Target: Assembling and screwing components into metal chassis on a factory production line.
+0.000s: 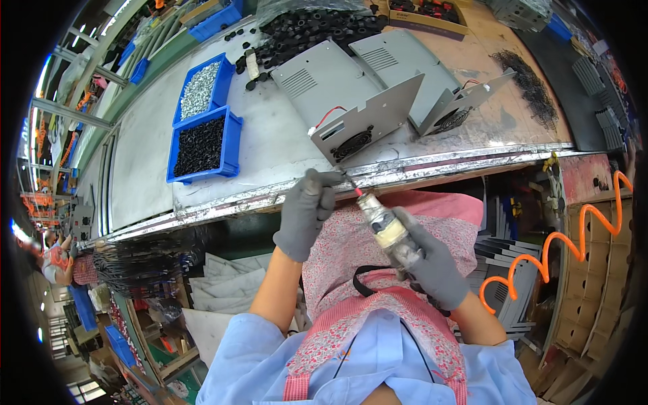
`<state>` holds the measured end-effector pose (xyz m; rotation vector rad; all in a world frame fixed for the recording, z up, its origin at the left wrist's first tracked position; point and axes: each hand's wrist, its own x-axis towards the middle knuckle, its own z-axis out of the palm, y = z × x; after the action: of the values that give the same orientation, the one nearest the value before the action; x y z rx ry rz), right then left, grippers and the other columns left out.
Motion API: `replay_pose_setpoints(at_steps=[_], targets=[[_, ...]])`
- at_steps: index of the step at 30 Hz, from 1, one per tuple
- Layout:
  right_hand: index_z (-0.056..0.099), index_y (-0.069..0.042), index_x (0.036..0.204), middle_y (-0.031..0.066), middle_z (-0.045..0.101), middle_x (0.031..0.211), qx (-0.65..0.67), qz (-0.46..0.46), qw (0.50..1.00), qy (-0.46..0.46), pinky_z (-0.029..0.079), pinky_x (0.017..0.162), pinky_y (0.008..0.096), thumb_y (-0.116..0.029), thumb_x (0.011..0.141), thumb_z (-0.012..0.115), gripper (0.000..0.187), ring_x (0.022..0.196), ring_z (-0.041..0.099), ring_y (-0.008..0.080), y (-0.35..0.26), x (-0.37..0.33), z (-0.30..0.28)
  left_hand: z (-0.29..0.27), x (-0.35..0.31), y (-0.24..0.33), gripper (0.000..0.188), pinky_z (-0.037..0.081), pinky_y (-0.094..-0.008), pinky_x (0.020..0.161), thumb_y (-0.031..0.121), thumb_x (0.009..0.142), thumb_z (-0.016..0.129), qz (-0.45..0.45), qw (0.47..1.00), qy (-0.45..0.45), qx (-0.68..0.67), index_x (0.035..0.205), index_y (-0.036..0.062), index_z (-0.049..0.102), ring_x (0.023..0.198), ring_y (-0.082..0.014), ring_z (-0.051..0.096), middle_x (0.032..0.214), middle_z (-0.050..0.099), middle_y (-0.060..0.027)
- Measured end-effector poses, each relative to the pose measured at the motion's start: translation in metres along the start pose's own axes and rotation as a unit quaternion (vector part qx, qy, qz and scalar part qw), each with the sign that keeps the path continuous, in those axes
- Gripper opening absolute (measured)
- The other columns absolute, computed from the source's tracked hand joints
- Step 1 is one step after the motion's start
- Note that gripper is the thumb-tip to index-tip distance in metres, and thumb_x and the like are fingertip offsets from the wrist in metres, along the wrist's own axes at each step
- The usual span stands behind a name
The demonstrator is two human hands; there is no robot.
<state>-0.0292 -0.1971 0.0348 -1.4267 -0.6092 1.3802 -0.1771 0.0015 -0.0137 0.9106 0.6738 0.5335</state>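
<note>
My right hand (pixel 437 264), in a grey glove, is wrapped round a power screwdriver (pixel 390 231) with a silver and yellowish taped body and a red collar near its bit. The tool tilts up and left toward the table edge. My left hand (pixel 305 210), also gloved in grey, has its fingertips pinched together by the bit's tip; whatever they hold is too small to make out. Just beyond stands a grey sheet-metal casing (pixel 368 118) with a round fan grille and a red wire. A second similar casing (pixel 449 101) lies to its right.
On the table (pixel 260 145), a blue bin of black screws (pixel 200 145) sits beside a blue bin of silver fasteners (pixel 200 89). Black plastic parts (pixel 310 30) are heaped at the back. Dark wire pieces (pixel 530 88) lie far right. An orange coiled hose (pixel 547 253) hangs at right.
</note>
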Motion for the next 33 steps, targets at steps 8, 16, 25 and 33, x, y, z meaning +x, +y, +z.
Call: replay_pose_setpoints(at_steps=[8,16,25,33], targets=[[0.030,-0.009,0.144,0.0051,0.056,0.089,-0.004,-0.021,0.995,0.101,0.044,0.052,0.0220,-0.023,0.090,0.050,0.060,0.061,0.049,0.0066,0.014,0.023,-0.025,0.002,0.035,0.011,0.053,0.037,-0.0202,0.057,0.032,0.076,0.077,0.155,0.919,0.097,0.350,0.114,0.0008,0.057,0.061,-0.0048,0.043,0.067,0.046,0.0041],[0.030,-0.011,0.145,0.0049,0.056,0.087,-0.013,0.002,0.996,0.092,0.046,0.051,0.0230,-0.025,0.093,0.050,0.057,0.060,0.051,0.0079,0.010,0.041,-0.032,0.006,0.062,0.023,0.040,0.049,-0.0260,0.080,0.009,0.072,0.079,0.066,0.930,0.014,0.361,0.107,-0.0021,0.064,0.088,-0.0129,0.062,0.097,0.067,-0.0072],[0.027,-0.010,0.145,0.0062,0.056,0.087,0.124,0.058,0.990,0.030,0.050,0.050,0.0261,-0.032,0.094,0.052,0.061,0.064,0.054,0.0105,-0.007,0.049,-0.042,0.010,0.060,0.025,0.039,0.048,-0.0240,0.077,0.009,0.074,0.077,0.074,0.945,0.005,0.320,0.109,-0.0018,0.064,0.083,-0.0088,0.059,0.094,0.068,-0.0049],[0.029,-0.009,0.144,0.0043,0.053,0.082,0.056,0.031,0.997,0.048,0.048,0.050,0.0254,-0.026,0.093,0.051,0.058,0.062,0.051,0.0092,-0.002,0.027,-0.038,-0.002,0.057,0.024,0.041,0.045,-0.0208,0.058,0.003,0.069,0.075,0.135,0.923,0.211,0.291,0.107,-0.0041,0.062,0.061,-0.0060,0.051,0.071,0.058,0.0013]])
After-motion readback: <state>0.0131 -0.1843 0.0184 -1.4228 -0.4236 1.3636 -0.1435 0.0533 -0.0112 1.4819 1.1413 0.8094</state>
